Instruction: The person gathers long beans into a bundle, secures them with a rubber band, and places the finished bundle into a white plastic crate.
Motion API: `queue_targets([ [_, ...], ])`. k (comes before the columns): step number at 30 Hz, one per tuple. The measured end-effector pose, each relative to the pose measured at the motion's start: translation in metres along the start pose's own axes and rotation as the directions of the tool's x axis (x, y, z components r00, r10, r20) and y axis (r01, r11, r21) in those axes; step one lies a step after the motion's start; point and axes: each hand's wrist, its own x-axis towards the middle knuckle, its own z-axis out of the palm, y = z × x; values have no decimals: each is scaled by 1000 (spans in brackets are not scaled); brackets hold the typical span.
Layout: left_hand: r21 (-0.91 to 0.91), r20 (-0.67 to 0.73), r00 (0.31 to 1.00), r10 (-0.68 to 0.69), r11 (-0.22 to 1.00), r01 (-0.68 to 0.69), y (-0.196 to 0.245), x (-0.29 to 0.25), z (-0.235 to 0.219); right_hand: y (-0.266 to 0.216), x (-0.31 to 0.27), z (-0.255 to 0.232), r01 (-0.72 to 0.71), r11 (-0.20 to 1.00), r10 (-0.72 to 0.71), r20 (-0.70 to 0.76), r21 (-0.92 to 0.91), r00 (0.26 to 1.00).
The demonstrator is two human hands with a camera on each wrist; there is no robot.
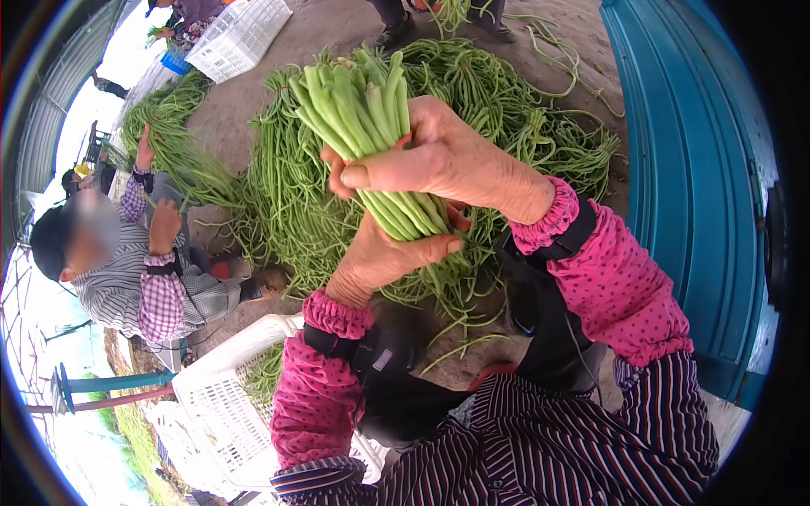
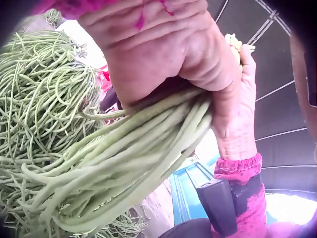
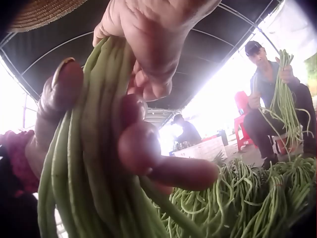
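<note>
Both hands hold one thick bundle of long green beans (image 1: 354,101), its cut ends fanned upward in the head view. My right hand (image 1: 430,160) grips it just below those ends, thumb laid across the front. Lower down, my left hand (image 1: 384,257) is wrapped round the same bundle. In the left wrist view the loose bean tails (image 2: 124,173) hang from beneath the left hand (image 2: 158,59). The right wrist view shows the left hand's fingers (image 3: 141,148) curled about the beans, below the right hand (image 3: 158,34). A bit of red shows beside the right hand's grip.
A large heap of long beans (image 1: 295,185) covers the ground ahead. A white plastic crate (image 1: 228,413) stands at the left, another crate (image 1: 240,38) farther off. Blue metal panels (image 1: 692,169) flank the right. A seated person (image 1: 152,270) handles beans at the left; another sits across the heap.
</note>
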Motion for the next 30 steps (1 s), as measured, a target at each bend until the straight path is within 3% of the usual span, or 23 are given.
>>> queue_targets([
  [3, 18, -122, 993, -8, 1000, 10, 10, 0, 0, 11, 2, -9, 91, 984, -103, -77, -152, 992],
  [4, -74, -223, 974, 25, 996, -43, 20, -2, 5, 15, 1, -12, 125, 974, -144, -88, -187, 986],
  [7, -134, -408, 907, 107, 975, -176, 32, -6, -2, 23, -5, -20, -102, 980, 78, -142, -171, 987],
  [8, -90, -477, 871, 121, 979, -185, 26, -9, -12, 21, -7, -25, -218, 961, 213, -45, -173, 976],
  [11, -215, -564, 818, 113, 936, -278, 23, -19, -27, 45, -8, -22, -124, 975, 116, -54, -184, 992],
  [12, -265, -576, 816, 58, 930, -253, 32, -19, -23, 41, -10, -18, -185, 967, 183, -33, -175, 983],
  [15, -270, -657, 754, 12, 930, -250, 32, -17, -26, 45, -11, -4, -163, 970, 168, 14, -183, 986],
  [16, -244, -695, 719, 12, 936, -252, 32, -15, -24, 45, -11, 2, -175, 981, 178, 26, -86, 984],
  [18, 64, -703, 695, 148, 987, -145, 41, -14, -19, 54, -10, 6, -103, 986, 108, 31, -129, 994],
  [22, 241, -666, 708, 234, 966, -92, 76, -19, -1, 54, -19, 17, -19, 973, 30, 46, -229, 998],
  [25, 520, -540, 720, 436, 845, -122, 81, -17, -4, 54, -23, 23, 30, 952, -34, -9, -306, 999],
  [27, 932, -208, 721, 661, 357, -59, 82, -14, -1, 51, -26, 23, -8, 948, -10, -57, -318, 998],
  [29, 653, -493, 675, 550, 746, -131, 84, -4, 8, 46, -27, 20, 27, 975, -37, -42, -219, 998],
  [30, 397, -621, 676, 398, 902, -167, 95, 0, 18, 42, -26, 18, 21, 987, -24, -17, -160, 1000],
])
